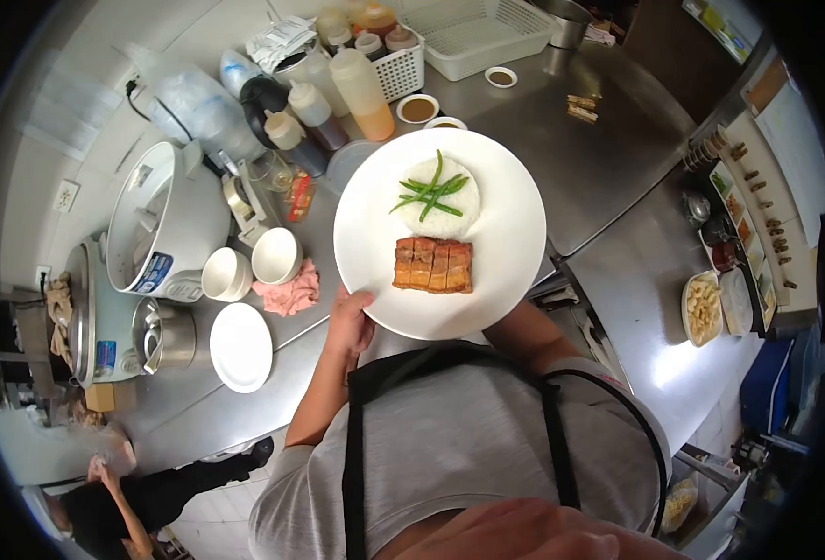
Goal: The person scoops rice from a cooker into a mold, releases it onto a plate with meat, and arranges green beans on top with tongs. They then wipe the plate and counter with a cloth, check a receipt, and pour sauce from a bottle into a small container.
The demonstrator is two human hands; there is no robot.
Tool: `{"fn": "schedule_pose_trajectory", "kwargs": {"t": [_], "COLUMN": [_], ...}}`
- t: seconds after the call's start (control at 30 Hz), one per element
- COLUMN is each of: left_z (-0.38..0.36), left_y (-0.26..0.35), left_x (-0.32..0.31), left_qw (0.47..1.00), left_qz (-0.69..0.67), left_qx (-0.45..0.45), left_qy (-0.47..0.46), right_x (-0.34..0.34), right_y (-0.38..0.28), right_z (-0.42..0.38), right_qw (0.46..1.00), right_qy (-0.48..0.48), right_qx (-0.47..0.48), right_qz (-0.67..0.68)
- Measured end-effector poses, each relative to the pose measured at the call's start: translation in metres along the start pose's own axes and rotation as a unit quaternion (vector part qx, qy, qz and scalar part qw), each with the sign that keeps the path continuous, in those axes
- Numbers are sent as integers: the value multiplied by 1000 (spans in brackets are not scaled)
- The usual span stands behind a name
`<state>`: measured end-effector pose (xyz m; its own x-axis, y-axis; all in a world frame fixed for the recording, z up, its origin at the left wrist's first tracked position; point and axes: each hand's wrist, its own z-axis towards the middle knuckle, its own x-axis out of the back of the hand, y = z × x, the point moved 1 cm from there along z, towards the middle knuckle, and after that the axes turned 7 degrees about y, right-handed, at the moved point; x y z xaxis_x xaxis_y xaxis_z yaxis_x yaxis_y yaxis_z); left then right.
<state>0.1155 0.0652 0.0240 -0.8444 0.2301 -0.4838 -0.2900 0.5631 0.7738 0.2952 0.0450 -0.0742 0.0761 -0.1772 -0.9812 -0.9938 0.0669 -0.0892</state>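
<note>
A round white plate [515, 252] is held up above the counter in front of my chest. My left hand [350, 325] grips its lower left rim, thumb on top and fingers underneath. My right forearm [532, 336] reaches beneath the plate, which hides the hand, so its grip cannot be seen. On the plate sits a mound of white rice [461, 198], topped with crossed green beans [428, 189]. Below the rice lies a slab of browned, sliced meat [433, 266].
Left of the plate are white bowls [277, 256], a pink cloth [289, 289], an oval white plate [241, 347] and a rice cooker [165, 224]. Squeeze bottles [361, 93] and sauce cups [418, 109] stand behind. A bowl of pale pieces [703, 308] sits right. Another person [141, 495] is lower left.
</note>
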Motion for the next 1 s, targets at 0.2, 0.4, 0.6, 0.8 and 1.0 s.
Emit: {"fn": "schedule_pose_trajectory", "kwargs": {"t": [0.2,0.4,0.6,0.8,1.0], "left_z": [-1,-17,-16,2,22], "left_y": [21,18,-10,-24,-32], "left_x": [38,69,88,100,114], "left_qw": [991,990,996,998,996], "left_qz": [49,68,47,54,88], "left_qx": [-121,-113,-65,-22,-3], "left_qy": [22,43,39,25,0], "right_x": [3,-53,-73,-95,-84], "right_y": [-5,-64,-82,-50,-40], "right_z": [-17,0,64,105,122], "right_qw": [987,875,793,538,310], "right_qy": [19,228,90,-61,-227], "right_qx": [-34,-61,-50,-94,20], "right_qz": [-159,-423,-600,-835,-923]}}
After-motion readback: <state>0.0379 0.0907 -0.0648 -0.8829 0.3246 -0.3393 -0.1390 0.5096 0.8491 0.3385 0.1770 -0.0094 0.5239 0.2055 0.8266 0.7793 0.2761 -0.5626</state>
